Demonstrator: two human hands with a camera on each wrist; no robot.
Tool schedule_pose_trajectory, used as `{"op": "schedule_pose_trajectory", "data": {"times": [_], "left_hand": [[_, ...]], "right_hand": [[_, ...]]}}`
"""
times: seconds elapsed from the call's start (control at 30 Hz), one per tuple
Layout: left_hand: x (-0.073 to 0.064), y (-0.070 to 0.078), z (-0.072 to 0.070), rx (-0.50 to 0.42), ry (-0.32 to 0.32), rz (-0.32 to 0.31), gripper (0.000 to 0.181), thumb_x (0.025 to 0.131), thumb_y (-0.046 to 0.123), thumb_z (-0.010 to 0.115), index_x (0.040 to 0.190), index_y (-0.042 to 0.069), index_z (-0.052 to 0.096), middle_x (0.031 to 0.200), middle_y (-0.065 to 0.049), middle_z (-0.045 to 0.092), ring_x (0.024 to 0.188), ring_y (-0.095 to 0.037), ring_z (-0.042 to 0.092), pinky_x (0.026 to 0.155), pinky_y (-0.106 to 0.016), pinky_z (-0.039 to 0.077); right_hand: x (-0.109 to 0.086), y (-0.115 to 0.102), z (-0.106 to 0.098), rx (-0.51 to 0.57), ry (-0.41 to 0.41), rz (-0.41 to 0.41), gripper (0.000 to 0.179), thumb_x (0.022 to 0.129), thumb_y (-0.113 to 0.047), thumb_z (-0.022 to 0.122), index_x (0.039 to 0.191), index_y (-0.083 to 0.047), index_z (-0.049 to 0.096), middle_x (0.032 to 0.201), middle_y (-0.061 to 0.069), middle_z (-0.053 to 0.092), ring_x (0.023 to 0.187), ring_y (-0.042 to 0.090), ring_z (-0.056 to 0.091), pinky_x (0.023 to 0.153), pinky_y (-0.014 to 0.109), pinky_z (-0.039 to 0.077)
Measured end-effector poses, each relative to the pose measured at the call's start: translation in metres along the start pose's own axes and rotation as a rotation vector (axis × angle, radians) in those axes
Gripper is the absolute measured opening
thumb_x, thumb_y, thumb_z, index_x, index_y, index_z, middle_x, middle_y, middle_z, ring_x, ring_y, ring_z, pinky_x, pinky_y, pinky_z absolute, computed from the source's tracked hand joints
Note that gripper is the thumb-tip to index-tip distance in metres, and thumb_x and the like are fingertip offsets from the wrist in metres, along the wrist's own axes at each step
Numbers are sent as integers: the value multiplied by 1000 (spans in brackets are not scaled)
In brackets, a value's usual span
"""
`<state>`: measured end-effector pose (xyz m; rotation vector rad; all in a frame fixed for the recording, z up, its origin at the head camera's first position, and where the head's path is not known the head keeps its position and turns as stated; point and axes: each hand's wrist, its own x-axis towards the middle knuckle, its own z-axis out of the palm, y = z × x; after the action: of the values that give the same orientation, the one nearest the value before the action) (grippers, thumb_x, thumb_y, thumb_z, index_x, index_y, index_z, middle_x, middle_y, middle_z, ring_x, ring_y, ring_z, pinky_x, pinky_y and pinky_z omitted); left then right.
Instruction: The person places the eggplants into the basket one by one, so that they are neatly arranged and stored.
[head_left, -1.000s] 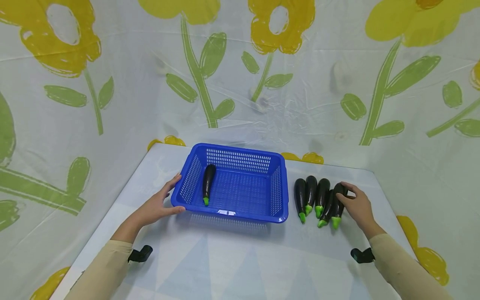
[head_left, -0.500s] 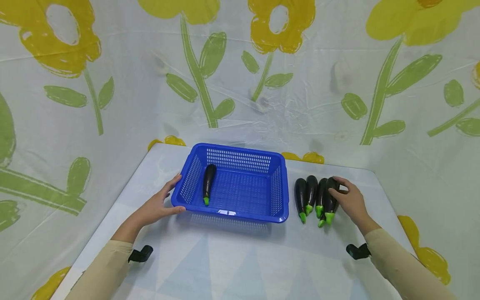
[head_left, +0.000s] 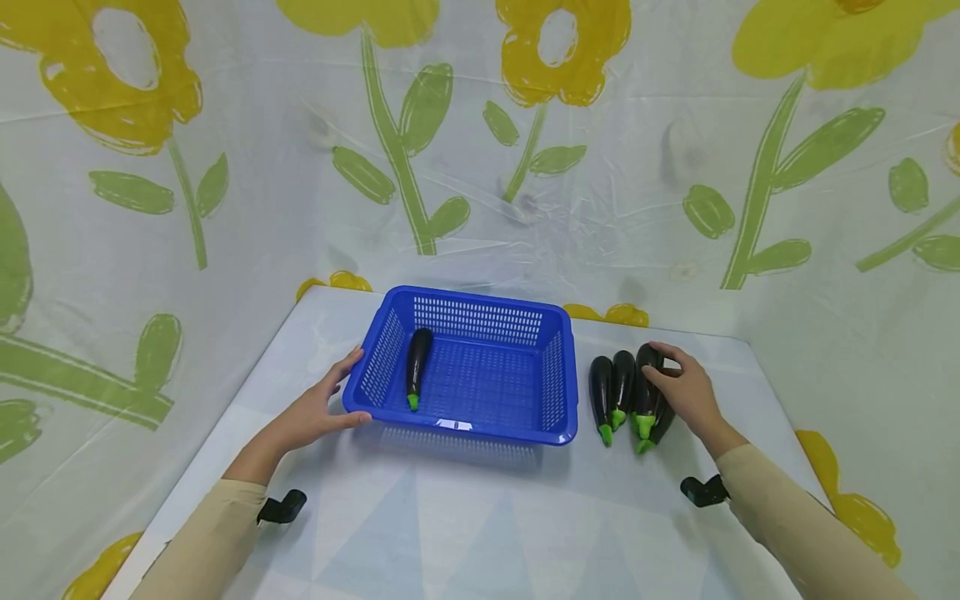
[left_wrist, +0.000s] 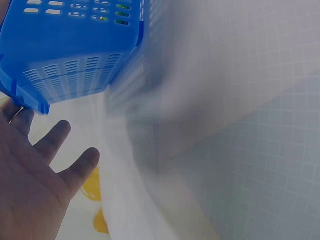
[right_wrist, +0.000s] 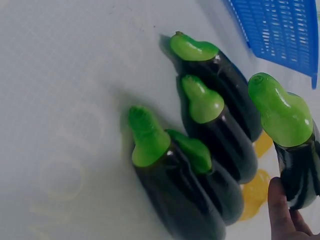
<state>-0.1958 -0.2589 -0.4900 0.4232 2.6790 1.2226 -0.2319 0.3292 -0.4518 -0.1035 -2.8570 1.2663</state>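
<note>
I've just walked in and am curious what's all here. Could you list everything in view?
Table: 1, white with pale blue triangles, lower middle of head view
Backdrop: count unclear, white with yellow flowers and green leaves, around the table
Basket: 1, blue, on the table
Basket eggplant: 1, dark with green cap, inside, toward the left
Loose eggplants: 4, dark with green caps, on the table right of the basket
Held eggplant: 1, dark with green cap, in the right hand
Wrist pieces: 2, black, by the cuffs
Sleeves: 2, beige, lower left and right
Hands: 2, bare; left hand touching the basket's left end, right gripping the held eggplant
</note>
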Motion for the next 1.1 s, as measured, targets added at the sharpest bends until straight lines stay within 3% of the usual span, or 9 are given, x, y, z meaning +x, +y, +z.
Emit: {"op": "schedule_pose_trajectory", "data": {"times": [0.27, 0.63, 1.1], "left_hand": [[0, 1, 0, -5, 2, 5, 108, 88, 43, 78, 165, 30, 5, 171, -10, 4, 150, -52, 18, 113, -72, 26], [0, 2, 1, -6, 4, -5, 108, 87, 44, 79, 165, 29, 5, 171, -11, 4, 150, -52, 17, 113, -72, 26], [0, 3, 0, -11, 6, 5, 109, 87, 43, 79, 165, 26, 6, 171, -12, 5, 150, -52, 17, 114, -70, 26]], "right_hand": [[6, -11, 7, 16, -22, -14, 62, 102, -35, 61, 155, -10, 42, 156, 27, 37, 133, 48, 49, 104, 60, 47], [9, -23, 21, 35, -27, -58, 58, 101, -31, 64, 153, -11, 46, 154, 24, 42, 129, 43, 54, 93, 50, 54], [15, -42, 32, 53, -45, -68, 59, 100, -35, 65, 153, -15, 48, 156, 21, 41, 130, 42, 55, 97, 55, 54]]}}
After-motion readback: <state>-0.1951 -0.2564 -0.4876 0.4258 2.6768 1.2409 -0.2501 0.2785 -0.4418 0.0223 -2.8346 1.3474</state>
